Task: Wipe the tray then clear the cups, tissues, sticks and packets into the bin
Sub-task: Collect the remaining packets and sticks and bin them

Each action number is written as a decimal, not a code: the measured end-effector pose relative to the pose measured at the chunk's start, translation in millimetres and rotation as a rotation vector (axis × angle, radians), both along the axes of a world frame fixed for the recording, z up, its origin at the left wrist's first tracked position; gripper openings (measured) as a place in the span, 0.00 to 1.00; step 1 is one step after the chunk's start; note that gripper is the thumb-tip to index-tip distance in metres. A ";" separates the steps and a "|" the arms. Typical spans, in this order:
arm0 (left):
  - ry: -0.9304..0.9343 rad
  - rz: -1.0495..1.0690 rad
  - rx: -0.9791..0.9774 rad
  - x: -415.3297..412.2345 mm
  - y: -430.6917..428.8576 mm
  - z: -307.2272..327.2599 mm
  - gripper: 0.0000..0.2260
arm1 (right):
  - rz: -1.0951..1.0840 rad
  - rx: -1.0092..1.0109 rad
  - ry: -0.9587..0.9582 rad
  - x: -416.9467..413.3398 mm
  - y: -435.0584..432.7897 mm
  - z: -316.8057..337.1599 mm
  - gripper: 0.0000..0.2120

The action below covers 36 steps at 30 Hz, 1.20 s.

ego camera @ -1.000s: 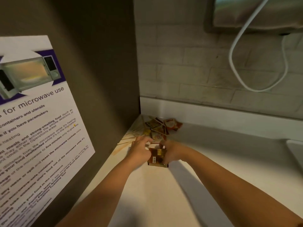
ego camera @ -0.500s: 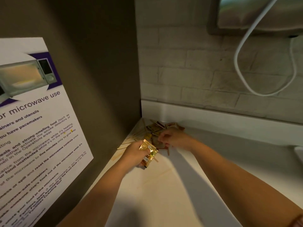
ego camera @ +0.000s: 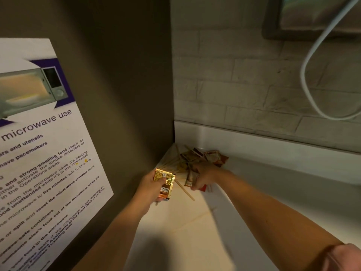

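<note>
A small stack of gold packets, barcode showing on the front one, gripped upright in the left hand with the thumb across the face and the fingers curled behind. Held just above the counter, close against the dark side panel.

At 3 o'clock from there, the right hand, curled down on the heap and pinching a brown packet hanging from the fingertips. Under the same hand a red packet, the grip on it too blurred to tell. Between the two hands a single wooden stick, lying loose and pointing towards 5 o'clock.

At 12 o'clock from the right hand, more loose packets — brown and red, overlapping — heaped in the counter's far corner against the white upstand. At 11 o'clock from that hand, pale wooden sticks fanned flat along the foot of the panel, partly under the packets.

Further out:
- At 9 o'clock, a notice on microwave use fixed to the panel.
- At 1 o'clock, pale brick-pattern tiles above the upstand.
- At 2 o'clock, a white cable looping down over the tiles.
- In the 5 o'clock corner, a pink sleeve on the right arm.
</note>
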<state>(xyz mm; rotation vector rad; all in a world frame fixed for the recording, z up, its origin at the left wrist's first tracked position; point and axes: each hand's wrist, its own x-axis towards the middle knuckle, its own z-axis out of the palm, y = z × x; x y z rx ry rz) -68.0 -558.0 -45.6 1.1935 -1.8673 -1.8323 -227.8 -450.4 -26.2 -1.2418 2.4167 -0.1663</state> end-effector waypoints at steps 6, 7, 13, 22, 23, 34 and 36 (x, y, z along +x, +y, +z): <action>-0.010 -0.005 -0.002 -4.3 3.8 -4.9 0.17 | -0.075 -0.153 -0.146 -1.9 9.5 -4.8 0.31; -0.008 -0.006 -0.002 -4.4 4.4 -5.6 0.17 | -0.071 -0.181 -0.130 -0.9 11.3 -2.2 0.25; 0.012 0.045 0.050 -2.0 5.1 -7.8 0.17 | -0.075 -0.338 -0.264 5.9 14.3 22.4 0.02; 0.158 -0.008 0.240 16.8 22.3 2.4 0.10 | -0.066 -0.432 -0.636 44.0 -6.3 16.7 0.08; 0.156 -0.018 0.230 20.1 22.3 1.0 0.11 | -0.069 -0.425 -0.652 46.8 -9.2 14.1 0.08; 0.044 0.119 0.201 59.5 3.4 -13.4 0.15 | 0.058 -0.124 -0.208 51.2 -58.0 -11.8 0.34; 0.047 0.112 0.190 62.9 1.1 -12.8 0.15 | 0.149 -0.018 -0.092 52.4 -57.6 -10.8 0.37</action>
